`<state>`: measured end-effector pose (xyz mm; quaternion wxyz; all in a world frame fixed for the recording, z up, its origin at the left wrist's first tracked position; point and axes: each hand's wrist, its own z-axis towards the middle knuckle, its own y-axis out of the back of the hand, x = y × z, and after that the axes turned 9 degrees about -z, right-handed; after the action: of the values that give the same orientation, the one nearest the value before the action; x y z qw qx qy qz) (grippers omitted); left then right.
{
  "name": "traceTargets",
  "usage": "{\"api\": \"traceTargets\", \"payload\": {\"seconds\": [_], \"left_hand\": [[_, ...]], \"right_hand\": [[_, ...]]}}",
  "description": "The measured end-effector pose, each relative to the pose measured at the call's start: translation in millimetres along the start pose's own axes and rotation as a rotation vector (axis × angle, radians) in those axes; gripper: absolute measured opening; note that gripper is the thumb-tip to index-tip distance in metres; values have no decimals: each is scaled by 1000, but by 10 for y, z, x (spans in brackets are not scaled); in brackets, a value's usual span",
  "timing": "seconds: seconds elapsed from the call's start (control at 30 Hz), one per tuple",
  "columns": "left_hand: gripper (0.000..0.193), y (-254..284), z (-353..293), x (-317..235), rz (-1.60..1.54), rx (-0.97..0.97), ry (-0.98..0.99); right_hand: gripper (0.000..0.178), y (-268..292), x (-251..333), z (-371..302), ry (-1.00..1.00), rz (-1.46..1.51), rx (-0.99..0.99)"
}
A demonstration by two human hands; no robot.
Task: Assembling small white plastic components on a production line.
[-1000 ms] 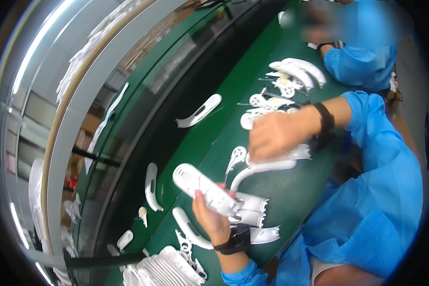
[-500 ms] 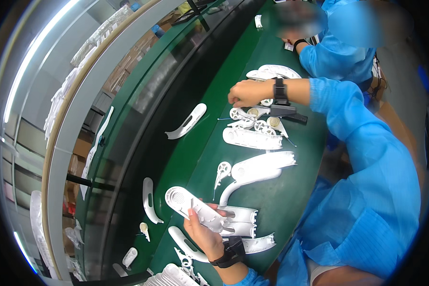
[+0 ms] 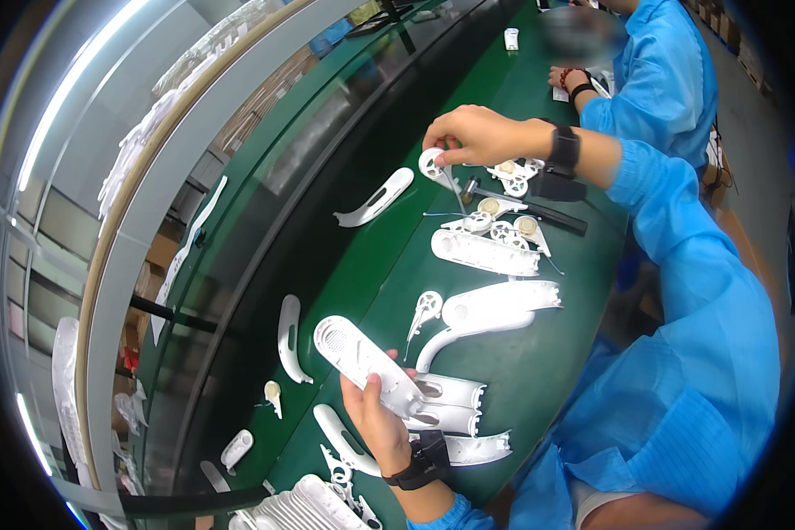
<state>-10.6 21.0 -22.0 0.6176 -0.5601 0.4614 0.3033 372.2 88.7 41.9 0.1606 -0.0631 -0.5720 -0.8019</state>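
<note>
My left hand [image 3: 382,422] is closed around a long white plastic housing shell [image 3: 362,360]. The shell's inner side faces up, and its rounded end has a round grille. Farther away, my right hand [image 3: 481,134] pinches a white spoked wheel-shaped part [image 3: 432,163] with a narrow stem, held over the green table. Just below that hand lies a pile of similar white wheel parts [image 3: 503,231] with thin wires. Beside the pile is a tool with a long black handle [image 3: 552,215].
White curved shells [image 3: 503,305] lie on the green table [image 3: 503,362] between my hands. More slotted shells [image 3: 290,340] rest on the left strip. Ribbed white pieces [image 3: 305,508] are stacked at the near edge. A co-worker in a blue sleeve [image 3: 623,110] sits at the far right.
My right hand has lifted from the pile with a white wheel part in its fingers. My left hand still holds the shell. The whole view has shifted slightly.
</note>
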Motion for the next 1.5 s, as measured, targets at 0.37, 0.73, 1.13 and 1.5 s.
{"api": "traceTargets", "payload": {"seconds": [0.37,0.73,1.13,1.5], "left_hand": [[58,-60,-24,10,71,113,58],[58,47,-13,59,21,204,26],[36,-24,-41,64,233,171,-28],[38,-74,-90,22,243,141,13]], "right_hand": [[29,-426,1393,-262,83,1030,368],[29,-705,1548,-209,98,1046,283],[28,-858,1563,-199,190,891,112],[50,-837,1548,-203,129,994,340]]}}
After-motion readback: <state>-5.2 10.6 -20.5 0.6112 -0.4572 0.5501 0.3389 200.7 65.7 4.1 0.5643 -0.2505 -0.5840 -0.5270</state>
